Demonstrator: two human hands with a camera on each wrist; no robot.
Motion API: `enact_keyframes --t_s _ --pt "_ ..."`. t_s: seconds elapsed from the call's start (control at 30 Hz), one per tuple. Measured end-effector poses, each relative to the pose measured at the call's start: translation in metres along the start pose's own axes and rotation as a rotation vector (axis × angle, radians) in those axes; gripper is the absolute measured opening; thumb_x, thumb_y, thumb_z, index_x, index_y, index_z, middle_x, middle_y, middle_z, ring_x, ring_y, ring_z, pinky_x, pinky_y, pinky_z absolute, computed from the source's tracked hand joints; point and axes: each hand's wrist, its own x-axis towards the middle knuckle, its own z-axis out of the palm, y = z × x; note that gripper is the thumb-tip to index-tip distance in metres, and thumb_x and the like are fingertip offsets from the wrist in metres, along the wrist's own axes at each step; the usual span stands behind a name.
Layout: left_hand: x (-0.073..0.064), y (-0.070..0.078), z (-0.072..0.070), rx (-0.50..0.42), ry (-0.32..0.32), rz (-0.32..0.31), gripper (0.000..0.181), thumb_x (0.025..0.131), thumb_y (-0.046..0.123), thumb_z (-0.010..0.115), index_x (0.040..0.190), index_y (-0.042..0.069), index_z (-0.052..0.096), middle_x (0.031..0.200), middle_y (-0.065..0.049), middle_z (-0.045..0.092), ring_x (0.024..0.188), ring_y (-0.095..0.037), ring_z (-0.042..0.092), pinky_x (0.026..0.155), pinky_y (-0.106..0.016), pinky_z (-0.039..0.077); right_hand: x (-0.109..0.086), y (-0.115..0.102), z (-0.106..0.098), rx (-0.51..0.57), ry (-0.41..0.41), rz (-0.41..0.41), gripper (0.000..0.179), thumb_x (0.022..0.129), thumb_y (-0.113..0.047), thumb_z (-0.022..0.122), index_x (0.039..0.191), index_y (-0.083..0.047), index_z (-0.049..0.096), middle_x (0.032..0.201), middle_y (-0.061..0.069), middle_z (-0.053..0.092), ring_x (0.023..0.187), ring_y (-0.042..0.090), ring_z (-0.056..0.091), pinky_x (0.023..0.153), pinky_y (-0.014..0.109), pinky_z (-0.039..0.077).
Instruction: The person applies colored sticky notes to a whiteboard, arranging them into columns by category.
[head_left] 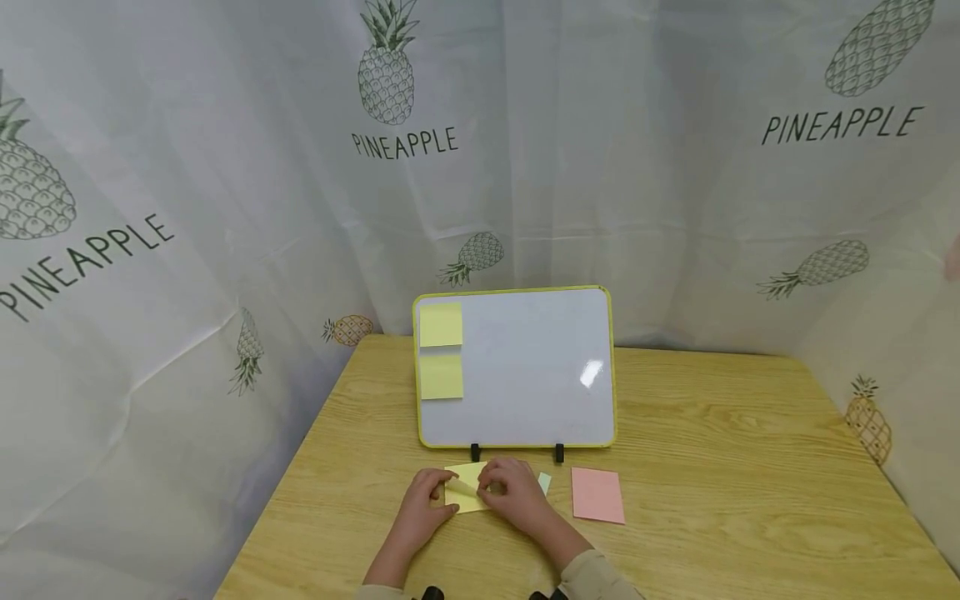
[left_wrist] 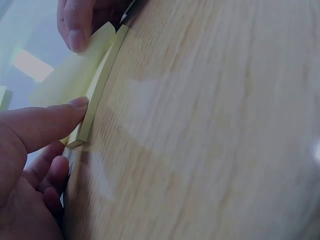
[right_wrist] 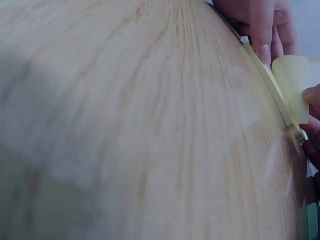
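A pad of yellow sticky notes (head_left: 471, 504) lies on the table in front of the whiteboard. My left hand (head_left: 422, 510) grips the pad at its left end; in the left wrist view the thumb (left_wrist: 55, 120) presses on it near a corner. With thumb and fingers, my right hand (head_left: 517, 493) pinches the top sticky note (right_wrist: 292, 82), which curls up off the pad. Part of that note still lies against the stack. The pad's right end is hidden behind the right hand in the head view.
A whiteboard (head_left: 532, 375) with a yellow frame stands behind the hands on black feet, two yellow notes (head_left: 441, 325) stuck at its left side. Right of the hands lie a small pale green slip (head_left: 544, 482) and a pink sticky-note pad (head_left: 597, 495). A pineapple-print curtain (head_left: 585, 167) surrounds the table.
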Motion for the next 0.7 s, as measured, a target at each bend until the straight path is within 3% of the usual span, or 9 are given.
enact_keyframes --t_s 0.3,0.53,0.7 --pt "0.0014 0.0038 -0.0002 -0.020 -0.015 -0.091 0.053 0.078 0.005 0.081 0.125 0.006 0.055 0.105 -0.005 0.048 0.082 -0.016 0.041 0.068 -0.027 0.036 0.0010 0.0000 -0.0030 0.115 0.046 0.000 0.009 0.090 -0.014 0.070 0.086 -0.022 0.070 0.093 -0.010 0.066 0.087 0.011 0.060 0.077 0.035 0.049" --pt "0.0010 0.0059 0.0005 -0.040 0.004 -0.095 0.062 0.076 0.002 0.082 0.128 0.005 0.047 0.119 -0.009 0.050 0.082 -0.017 0.041 0.067 -0.027 0.037 0.0003 -0.0018 -0.0065 0.179 0.016 0.098 0.009 0.094 -0.015 0.067 0.089 -0.022 0.069 0.093 -0.009 0.065 0.083 0.009 0.058 0.072 0.031 0.049" --pt "0.0004 0.0069 0.0011 -0.047 0.011 -0.114 0.063 0.076 0.002 0.082 0.127 0.005 0.045 0.121 -0.011 0.049 0.084 -0.018 0.042 0.068 -0.027 0.038 -0.0008 -0.0024 -0.0073 0.187 0.031 0.099 0.007 0.096 -0.019 0.064 0.093 -0.017 0.069 0.094 -0.008 0.066 0.082 0.009 0.058 0.071 0.031 0.049"
